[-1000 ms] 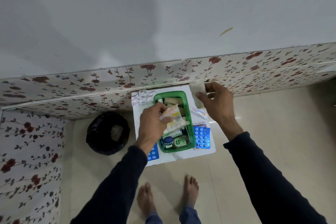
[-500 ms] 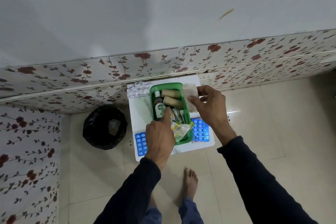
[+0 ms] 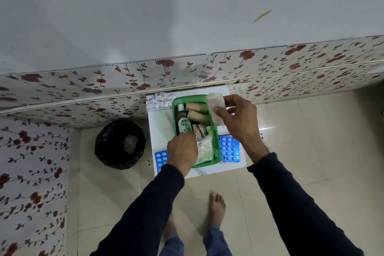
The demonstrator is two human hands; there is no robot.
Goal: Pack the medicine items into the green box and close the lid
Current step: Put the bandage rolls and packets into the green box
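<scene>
The open green box (image 3: 217,153) stands on a small white table (image 3: 161,131). Inside lie a Dettol bottle (image 3: 183,123), two tan bandage rolls (image 3: 197,112) and several sachets (image 3: 204,147). My left hand (image 3: 182,151) reaches into the box's near left corner, fingers down on the sachets; whether it grips one is hidden. My right hand (image 3: 239,119) holds a white gauze pack (image 3: 216,104) above the box's far right rim. Blue blister strips lie on the table at the box's right (image 3: 228,148) and left (image 3: 161,157). A silver blister strip (image 3: 160,102) lies at the far left.
A bin lined with a black bag (image 3: 120,144) stands on the floor left of the table. A floral-papered ledge (image 3: 187,68) runs behind the table and along the left. My bare feet (image 3: 217,207) are on the tiled floor in front.
My left hand has lowered the sachets into the box and now rests on them. My right hand has carried the white gauze pack from the table's far right corner to over the box rim.
</scene>
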